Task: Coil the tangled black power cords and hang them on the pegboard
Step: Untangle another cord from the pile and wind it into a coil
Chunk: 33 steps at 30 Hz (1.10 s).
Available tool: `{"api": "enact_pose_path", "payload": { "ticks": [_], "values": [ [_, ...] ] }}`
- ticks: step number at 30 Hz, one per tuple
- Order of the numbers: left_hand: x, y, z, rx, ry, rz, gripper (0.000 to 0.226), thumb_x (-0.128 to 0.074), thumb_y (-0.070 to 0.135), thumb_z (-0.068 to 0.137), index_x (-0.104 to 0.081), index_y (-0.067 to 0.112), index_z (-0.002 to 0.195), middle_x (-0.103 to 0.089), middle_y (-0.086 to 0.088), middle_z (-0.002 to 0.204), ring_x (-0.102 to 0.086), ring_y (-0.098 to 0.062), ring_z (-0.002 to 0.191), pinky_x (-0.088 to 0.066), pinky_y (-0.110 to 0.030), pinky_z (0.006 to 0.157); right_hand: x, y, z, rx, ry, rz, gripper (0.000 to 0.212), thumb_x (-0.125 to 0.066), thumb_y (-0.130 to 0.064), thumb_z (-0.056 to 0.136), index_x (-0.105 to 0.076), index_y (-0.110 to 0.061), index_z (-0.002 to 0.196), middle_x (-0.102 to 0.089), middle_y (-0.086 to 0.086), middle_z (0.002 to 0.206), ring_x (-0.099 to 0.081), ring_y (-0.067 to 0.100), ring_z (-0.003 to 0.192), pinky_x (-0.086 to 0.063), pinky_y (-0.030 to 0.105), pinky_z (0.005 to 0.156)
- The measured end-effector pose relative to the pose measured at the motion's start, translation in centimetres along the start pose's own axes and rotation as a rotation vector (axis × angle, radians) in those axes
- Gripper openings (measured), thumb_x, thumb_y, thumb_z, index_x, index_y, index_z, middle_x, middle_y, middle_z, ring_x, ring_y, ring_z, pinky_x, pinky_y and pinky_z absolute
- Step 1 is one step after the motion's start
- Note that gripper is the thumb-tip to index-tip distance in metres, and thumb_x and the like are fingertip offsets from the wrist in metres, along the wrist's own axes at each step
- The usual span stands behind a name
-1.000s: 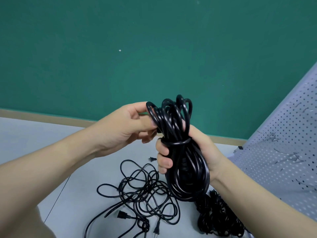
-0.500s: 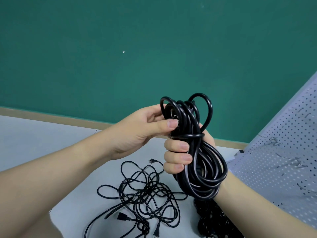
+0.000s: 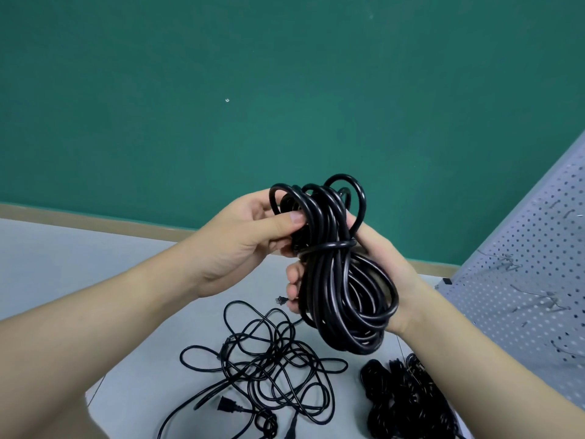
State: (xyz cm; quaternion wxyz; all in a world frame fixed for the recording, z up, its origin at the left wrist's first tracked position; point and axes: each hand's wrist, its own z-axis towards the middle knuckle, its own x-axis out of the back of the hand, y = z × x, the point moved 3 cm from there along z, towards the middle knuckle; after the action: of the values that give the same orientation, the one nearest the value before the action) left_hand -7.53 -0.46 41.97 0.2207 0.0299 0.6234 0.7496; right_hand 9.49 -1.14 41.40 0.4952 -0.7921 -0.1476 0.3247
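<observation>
Behind our hands stands a plain dark green wall (image 3: 221, 90), and below it lies a flat pale grey table (image 3: 79, 264). On the right leans a pale grey metal pegboard full of small holes (image 3: 538, 248), with thin wire hooks (image 3: 506, 261) sticking out of it.

We hold a thick black power cord wound into a fat bundle (image 3: 345, 293) up in the air, above the table and near the pegboard but not touching it. One turn of the cord goes around the middle of the bundle like a belt. Our right hand (image 3: 380, 270) is wrapped around the bundle from behind, with the fingers curled to the front. Our left hand (image 3: 250, 236) pinches the top loops, with the thumb pressed on the cord.

So this one cord looks coiled and nearly ready. We think the end still needs tucking in so the belt does not slip off. Then it can go on a hook.

A lot is left to do. No cord hangs on the pegboard yet, as far as we can see. On the table below lies a messy pile of thin black cords with plugs (image 3: 269, 369), still all tangled. Beside it, at the lower right, sits another dark heap of black cord (image 3: 408, 400). We cannot tell if that heap is coiled neatly or not.
</observation>
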Motion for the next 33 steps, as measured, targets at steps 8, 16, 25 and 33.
{"api": "enact_pose_path", "payload": {
  "ticks": [8, 16, 25, 33],
  "values": [
    [0.5, -0.2, 0.4, 0.003, 0.176, 0.109, 0.025, -0.071, 0.02, 0.087, -0.055, 0.011, 0.103, -0.065, 0.001, 0.088, -0.06, -0.014, 0.072, -0.049, -0.028, 0.068, 1.1, -0.4, 0.2, 0.196, 0.26, -0.074, 0.069, -0.047, -0.054, 0.095, -0.061, 0.003, 0.132, -0.067, 0.032, 0.124, -0.065, 0.047, 0.109, -0.049, 0.056, 0.101],
    [0.2, -0.6, 0.5, 0.025, 0.295, 0.17, 0.042, -0.075, 0.029, 0.08, -0.056, 0.011, 0.113, -0.068, 0.004, 0.097, -0.065, -0.014, 0.091, -0.05, -0.034, 0.083, 0.8, 0.0, -0.3, 0.424, 0.606, -0.477, 0.067, -0.073, -0.07, 0.06, -0.055, -0.023, 0.104, -0.074, 0.011, 0.105, -0.074, 0.031, 0.095, -0.056, 0.06, 0.092],
    [-1.0, 0.0, -0.2, -0.019, 0.261, 0.373, 0.029, -0.078, 0.027, 0.09, -0.063, 0.013, 0.111, -0.073, -0.002, 0.097, -0.069, -0.014, 0.091, -0.057, -0.029, 0.081, 0.9, -0.4, -0.2, 0.481, 0.522, -0.47, 0.043, -0.078, -0.044, 0.079, -0.063, -0.018, 0.11, -0.075, 0.008, 0.105, -0.075, 0.028, 0.098, -0.059, 0.052, 0.091],
    [-1.0, 0.0, -0.4, 0.066, 0.111, 0.378, 0.034, -0.073, 0.033, 0.089, -0.065, 0.012, 0.115, -0.073, 0.0, 0.101, -0.066, -0.013, 0.088, -0.051, -0.024, 0.076, 0.6, -1.0, -0.9, 0.533, 0.387, -0.541, 0.016, -0.058, 0.006, 0.094, -0.059, 0.003, 0.11, -0.068, -0.005, 0.078, -0.069, 0.009, 0.072, -0.056, 0.023, 0.066]
  ]
}}
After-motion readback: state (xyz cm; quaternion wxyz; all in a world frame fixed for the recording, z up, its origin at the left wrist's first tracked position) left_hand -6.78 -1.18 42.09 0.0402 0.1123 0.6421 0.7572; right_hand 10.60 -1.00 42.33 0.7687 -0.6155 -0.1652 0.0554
